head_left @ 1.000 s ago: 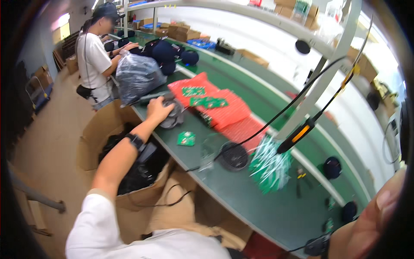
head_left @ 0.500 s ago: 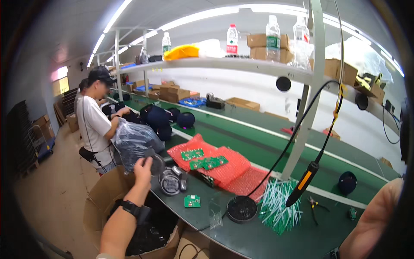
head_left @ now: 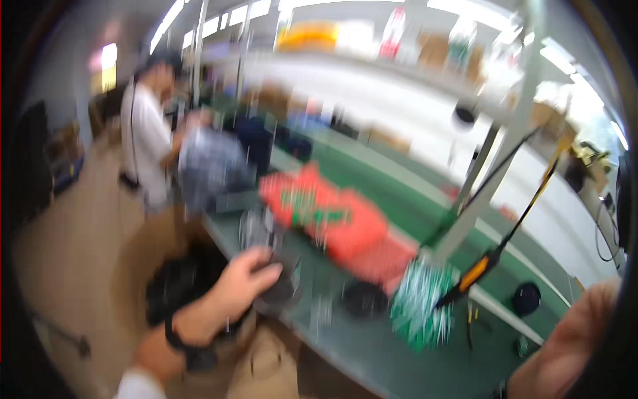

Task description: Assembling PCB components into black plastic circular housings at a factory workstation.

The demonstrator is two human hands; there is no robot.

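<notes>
My left hand (head_left: pixel 240 284) is closed on a dark round part (head_left: pixel 282 289), held at the near edge of the green workbench. Blur hides the part's details. Just beyond it sits a grey-black round housing (head_left: pixel 258 229). My right hand (head_left: pixel 579 332) is at the far right, cut off by the picture's rim, with its fingers out of sight. Near it hangs a black and orange powered screwdriver (head_left: pixel 473 274) on a cord, its tip over a bundle of white and green strips (head_left: pixel 422 306). A black round dish (head_left: pixel 365 299) lies left of the bundle.
Green circuit boards (head_left: pixel 299 199) lie on red bubble wrap (head_left: pixel 352 229). An open cardboard box (head_left: pixel 136 266) with black contents stands left of the bench. A co-worker (head_left: pixel 143 126) stands beyond, beside a clear plastic bag (head_left: pixel 212 163). A metal post (head_left: pixel 508 146) rises from the bench.
My left hand has moved right and nearer with the dark round part, from above the box to the bench edge. The whole view has shifted and blurred.
</notes>
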